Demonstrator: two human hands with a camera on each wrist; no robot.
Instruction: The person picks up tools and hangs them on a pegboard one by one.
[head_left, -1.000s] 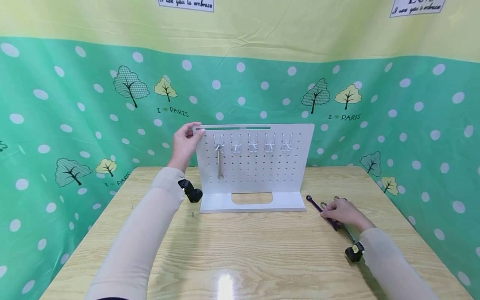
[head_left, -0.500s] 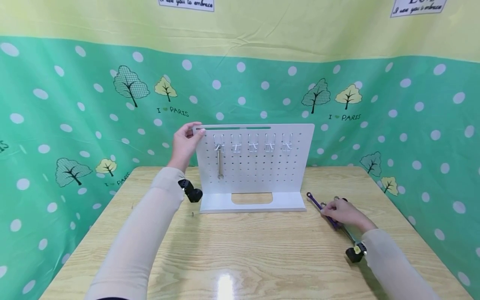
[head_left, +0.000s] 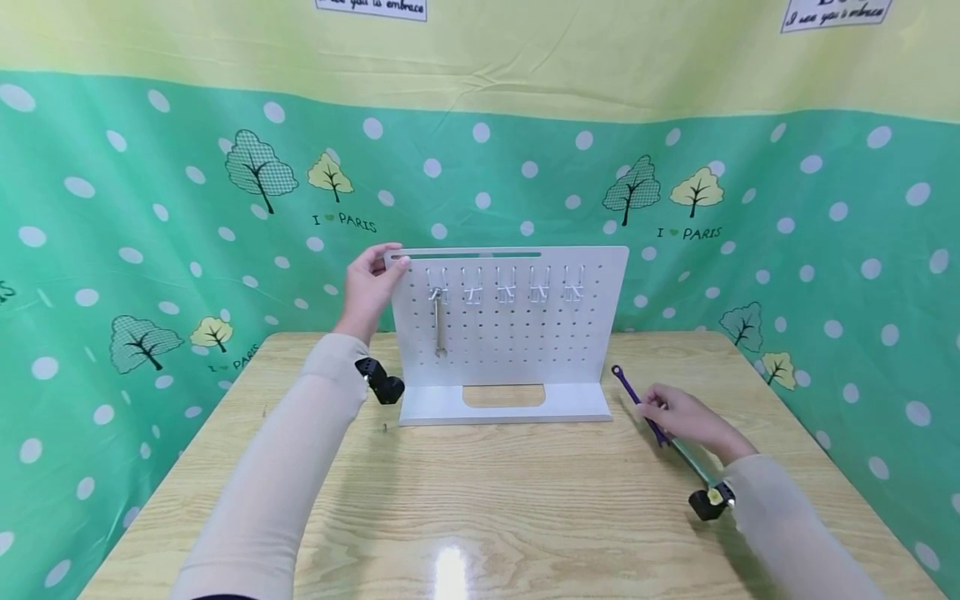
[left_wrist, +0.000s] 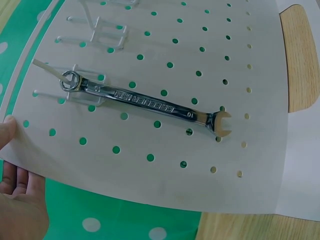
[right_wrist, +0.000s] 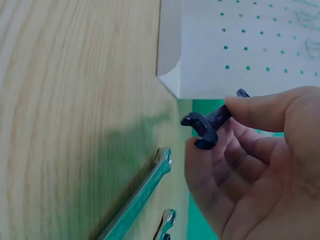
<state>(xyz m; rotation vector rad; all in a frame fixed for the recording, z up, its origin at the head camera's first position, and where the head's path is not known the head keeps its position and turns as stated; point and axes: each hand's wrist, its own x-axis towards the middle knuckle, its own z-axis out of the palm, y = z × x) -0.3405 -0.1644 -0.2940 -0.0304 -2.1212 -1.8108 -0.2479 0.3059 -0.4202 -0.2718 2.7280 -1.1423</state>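
Observation:
My left hand (head_left: 370, 287) holds the top left corner of a white pegboard (head_left: 510, 342), thumb in front and fingers behind. A silver combination wrench (left_wrist: 145, 102) hangs by its ring end from the leftmost hook (left_wrist: 52, 71). Right of the board, my right hand (head_left: 686, 417) pinches a dark purple wrench (head_left: 628, 387) between thumb and fingers. Its ring end points toward the board. In the right wrist view the wrench's open end (right_wrist: 202, 129) juts out from the fingers, above the table; the middle of its shaft is hidden by the thumb.
Below the right hand a silver wrench (right_wrist: 135, 200) lies on the wooden table (head_left: 480, 500), with part of another wrench (right_wrist: 166, 222) beside it. Several more white hooks (head_left: 507, 287) line the board's upper part. A green dotted curtain (head_left: 525, 183) hangs behind.
My right hand has lifted the purple wrench off the table, rising slightly toward the board. The left hand and the board have stayed put.

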